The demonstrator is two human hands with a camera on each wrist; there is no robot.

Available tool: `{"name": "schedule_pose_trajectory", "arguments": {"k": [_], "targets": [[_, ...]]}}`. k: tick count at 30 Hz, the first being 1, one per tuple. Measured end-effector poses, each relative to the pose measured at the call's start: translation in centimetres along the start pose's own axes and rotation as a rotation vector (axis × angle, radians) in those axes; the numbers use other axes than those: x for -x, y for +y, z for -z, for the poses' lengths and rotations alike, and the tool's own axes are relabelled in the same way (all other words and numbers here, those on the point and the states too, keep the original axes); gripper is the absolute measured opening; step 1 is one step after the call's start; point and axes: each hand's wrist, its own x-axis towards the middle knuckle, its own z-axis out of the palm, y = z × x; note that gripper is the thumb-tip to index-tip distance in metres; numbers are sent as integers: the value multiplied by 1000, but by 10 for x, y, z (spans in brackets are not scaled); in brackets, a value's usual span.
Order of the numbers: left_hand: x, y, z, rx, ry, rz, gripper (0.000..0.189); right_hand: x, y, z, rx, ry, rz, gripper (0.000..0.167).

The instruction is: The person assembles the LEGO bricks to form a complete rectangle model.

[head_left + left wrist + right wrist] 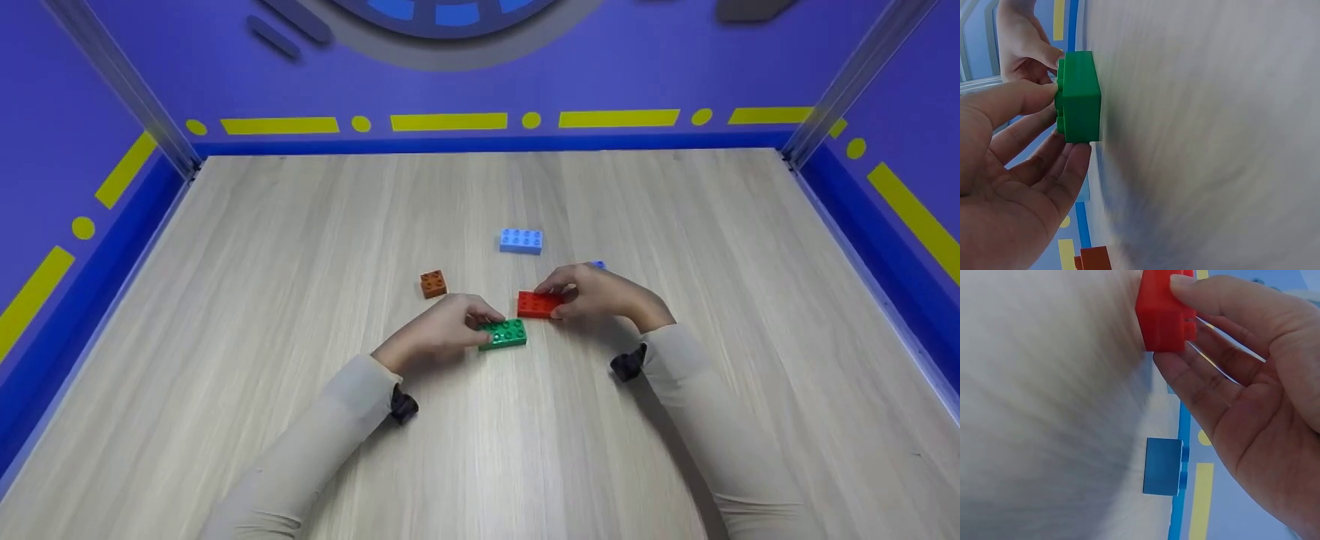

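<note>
Gripping seems the step: left hand (444, 328) pinches green rectangular plastic brick (511, 334), right hand (602, 294) red rectangular plastic brick (533, 305); next likely needs careful aligning.

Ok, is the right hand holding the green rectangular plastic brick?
No, the right hand holds the red rectangular plastic brick, while the left hand holds the green brick.

Green brick (512, 334) beside red brick (534, 304)
Oblong, showing studs upward in two rows; green slightly askew, just off the red brick's near left corner.
</note>
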Motion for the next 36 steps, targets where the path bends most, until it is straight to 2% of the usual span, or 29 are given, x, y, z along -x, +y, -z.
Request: {"name": "schedule_pose_trajectory", "arguments": {"k": [10, 17, 27, 36], "targets": [[-1, -4, 2, -4, 42, 18, 31, 6, 4, 0, -28, 1, 57, 40], [-2, -4, 3, 11, 56, 41, 30, 8, 3, 1, -23, -17, 49, 40], [-3, -7, 5, 2, 38, 17, 36, 11, 2, 0, -25, -14, 48, 39], [-5, -7, 5, -31, 49, -12, 35, 15, 4, 0, -8, 1, 86, 39]]}}
